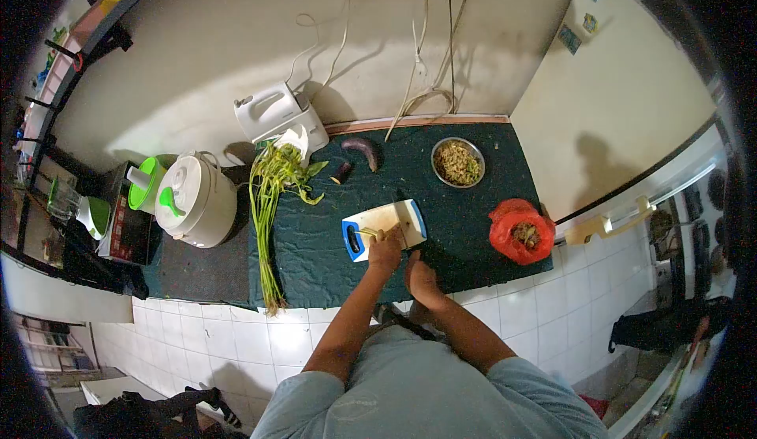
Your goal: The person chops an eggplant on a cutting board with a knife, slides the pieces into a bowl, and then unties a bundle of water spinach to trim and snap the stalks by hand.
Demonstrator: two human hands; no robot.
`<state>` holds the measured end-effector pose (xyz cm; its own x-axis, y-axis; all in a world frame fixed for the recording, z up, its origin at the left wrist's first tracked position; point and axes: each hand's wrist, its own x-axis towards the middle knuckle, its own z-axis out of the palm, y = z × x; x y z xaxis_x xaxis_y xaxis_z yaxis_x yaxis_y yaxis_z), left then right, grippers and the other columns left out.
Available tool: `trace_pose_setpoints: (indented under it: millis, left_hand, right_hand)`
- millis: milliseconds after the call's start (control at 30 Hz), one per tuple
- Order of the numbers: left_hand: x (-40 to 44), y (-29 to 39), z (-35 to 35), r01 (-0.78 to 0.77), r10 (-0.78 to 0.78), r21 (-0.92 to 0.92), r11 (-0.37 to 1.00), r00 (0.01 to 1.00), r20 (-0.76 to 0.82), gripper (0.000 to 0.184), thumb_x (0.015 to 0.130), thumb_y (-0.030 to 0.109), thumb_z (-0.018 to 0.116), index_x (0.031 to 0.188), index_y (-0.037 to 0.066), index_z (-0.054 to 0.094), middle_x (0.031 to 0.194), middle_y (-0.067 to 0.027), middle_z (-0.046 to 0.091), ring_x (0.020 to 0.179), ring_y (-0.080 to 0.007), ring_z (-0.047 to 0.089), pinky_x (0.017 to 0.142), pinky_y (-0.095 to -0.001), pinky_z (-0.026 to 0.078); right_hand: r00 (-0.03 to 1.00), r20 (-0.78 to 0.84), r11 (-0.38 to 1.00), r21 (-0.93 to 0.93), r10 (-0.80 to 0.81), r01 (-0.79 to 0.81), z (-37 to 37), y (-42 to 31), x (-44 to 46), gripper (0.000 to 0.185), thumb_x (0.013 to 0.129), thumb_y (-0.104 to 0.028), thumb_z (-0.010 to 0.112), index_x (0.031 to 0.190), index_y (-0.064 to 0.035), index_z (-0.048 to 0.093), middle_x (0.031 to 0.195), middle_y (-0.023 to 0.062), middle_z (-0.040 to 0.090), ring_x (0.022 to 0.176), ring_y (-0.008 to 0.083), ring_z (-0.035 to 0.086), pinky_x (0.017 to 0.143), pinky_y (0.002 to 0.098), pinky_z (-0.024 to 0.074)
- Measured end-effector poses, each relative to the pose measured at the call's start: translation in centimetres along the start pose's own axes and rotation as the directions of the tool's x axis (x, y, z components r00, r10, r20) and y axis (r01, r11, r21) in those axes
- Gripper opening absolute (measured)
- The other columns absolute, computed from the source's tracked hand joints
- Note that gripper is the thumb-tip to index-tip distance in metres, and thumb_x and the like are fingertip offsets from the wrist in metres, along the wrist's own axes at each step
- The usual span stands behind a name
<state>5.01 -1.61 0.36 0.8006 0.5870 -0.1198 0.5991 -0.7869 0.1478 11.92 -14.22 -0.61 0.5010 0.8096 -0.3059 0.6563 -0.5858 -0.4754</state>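
Note:
A white cutting board (384, 217) with blue ends lies tilted on the table in front of me. Over its near edge, my left hand (385, 250) is closed, pressing thin pale-green stalks (367, 232) against the board. My right hand (421, 274) is a fist just right of it, around the dark handle of what looks like a knife (413, 255); its blade is hardly distinguishable. Left of the board lies a long bunch of leafy green stalks (268, 226). Beyond the board are a long purple eggplant (363, 150) and a short eggplant piece (341, 172).
A metal bowl (459, 162) of chopped food stands at the back right. Nearer, a red plastic bag (522, 232) holds brownish scraps. On the left are a white rice cooker (197, 202) and a white hand mixer (280, 116). Cords (422, 84) hang down the wall.

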Motion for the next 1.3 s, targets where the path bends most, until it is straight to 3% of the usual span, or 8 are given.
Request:
trace_pose_setpoints:
  millis: [300, 400, 600, 667, 1000, 1067, 1200, 1300]
  left_hand:
    - [-0.4, -0.6, 1.2, -0.012, 0.01, 0.054, 0.998, 0.999, 0.035, 0.055, 0.087, 0.021, 0.05, 0.141, 0.013, 0.042, 0.144, 0.0008, 0.045, 0.117, -0.0303, 0.048, 0.09, -0.0463, 0.043]
    - [-0.3, -0.4, 0.6, -0.012, 0.012, -0.002, 1.0, 1.0, 0.01, 0.05, 0.086, 0.019, 0.051, 0.136, 0.012, 0.05, 0.143, 0.0, 0.045, 0.116, -0.0303, 0.049, 0.09, -0.046, 0.043]
    - [-0.6, -0.4, 0.2, -0.011, 0.011, 0.001, 1.0, 0.995, -0.102, 0.048, 0.087, 0.018, 0.05, 0.135, 0.011, 0.051, 0.143, -0.0001, 0.045, 0.116, -0.0314, 0.048, 0.09, -0.0467, 0.043]
    - [0.1, -0.5, 0.2, -0.004, 0.0, 0.043, 0.999, 0.996, 0.089, 0.054, 0.087, 0.018, 0.049, 0.141, 0.013, 0.043, 0.144, 0.0002, 0.043, 0.117, -0.0313, 0.048, 0.09, -0.0463, 0.043]
    - [-0.1, -0.7, 0.2, 0.019, -0.018, 0.011, 1.0, 0.998, -0.067, 0.05, 0.088, 0.02, 0.048, 0.137, 0.012, 0.047, 0.127, -0.0043, 0.059, 0.119, -0.0299, 0.048, 0.089, -0.046, 0.042]
    - [0.1, -0.8, 0.0, 0.027, -0.032, 0.042, 0.999, 0.994, 0.103, 0.052, 0.088, 0.02, 0.048, 0.139, 0.012, 0.045, 0.128, -0.0045, 0.058, 0.119, -0.0299, 0.048, 0.088, -0.0459, 0.042]
    - [-0.1, -1.3, 0.5, -0.021, 0.014, 0.093, 0.995, 0.997, 0.079, 0.054, 0.088, 0.02, 0.048, 0.141, 0.014, 0.043, 0.13, -0.0049, 0.058, 0.119, -0.0309, 0.048, 0.088, -0.0466, 0.042]
    - [-0.2, -1.1, -0.9, 0.061, -0.056, -0.106, 0.992, 0.997, 0.049, 0.053, 0.089, 0.02, 0.048, 0.142, 0.017, 0.043, 0.129, -0.0054, 0.058, 0.12, -0.0323, 0.048, 0.088, -0.0475, 0.042]
  right_hand:
    - [0.975, 0.186, 0.992, -0.044, 0.124, -0.118, -6.4, -4.2, 1.9, 0.033, 0.093, -0.015, 0.039, 0.117, 0.0065, 0.043, 0.09, 0.0269, 0.067, 0.085, 0.0432, 0.066, 0.079, 0.0543, 0.0509]
    - [0.998, -0.027, 0.994, 0.096, 0.055, -0.052, -2.1, -1.7, 0.3, 0.032, 0.091, -0.014, 0.041, 0.115, 0.0071, 0.042, 0.089, 0.0272, 0.066, 0.084, 0.0441, 0.066, 0.078, 0.0533, 0.0513]
    - [0.994, 0.082, 0.996, 0.026, 0.078, -0.08, -4.6, -3.1, 1.7, 0.032, 0.09, -0.012, 0.044, 0.116, 0.0062, 0.039, 0.09, 0.0282, 0.066, 0.088, 0.0421, 0.067, 0.078, 0.0518, 0.052]
    - [0.99, 0.115, 0.992, -0.11, 0.077, -0.065, -6.0, -4.5, 1.6, 0.031, 0.09, -0.01, 0.044, 0.116, 0.0069, 0.04, 0.094, 0.0261, 0.067, 0.09, 0.0402, 0.067, 0.078, 0.0497, 0.0529]
    - [0.998, -0.009, 0.998, -0.018, 0.068, -0.068, -1.4, -2.0, 1.8, 0.03, 0.093, -0.016, 0.042, 0.115, 0.0042, 0.043, 0.092, 0.0279, 0.067, 0.084, 0.0433, 0.067, 0.078, 0.0525, 0.0528]
    - [0.998, 0.011, 0.992, -0.113, 0.065, -0.064, -4.2, -4.2, 2.1, 0.03, 0.092, -0.017, 0.044, 0.115, 0.0037, 0.043, 0.089, 0.0265, 0.067, 0.085, 0.0411, 0.068, 0.075, 0.0528, 0.0533]
    - [0.997, 0.021, 0.997, -0.026, 0.079, -0.079, -4.6, -4.9, 0.5, 0.029, 0.094, -0.016, 0.04, 0.113, 0.0051, 0.044, 0.086, 0.0253, 0.067, 0.085, 0.0431, 0.067, 0.078, 0.0518, 0.0528]
    - [0.988, 0.03, 0.987, 0.043, 0.153, -0.155, 0.0, -1.3, 1.5, 0.028, 0.096, -0.016, 0.036, 0.11, 0.0062, 0.045, 0.086, 0.0255, 0.067, 0.084, 0.0451, 0.065, 0.079, 0.052, 0.0516]
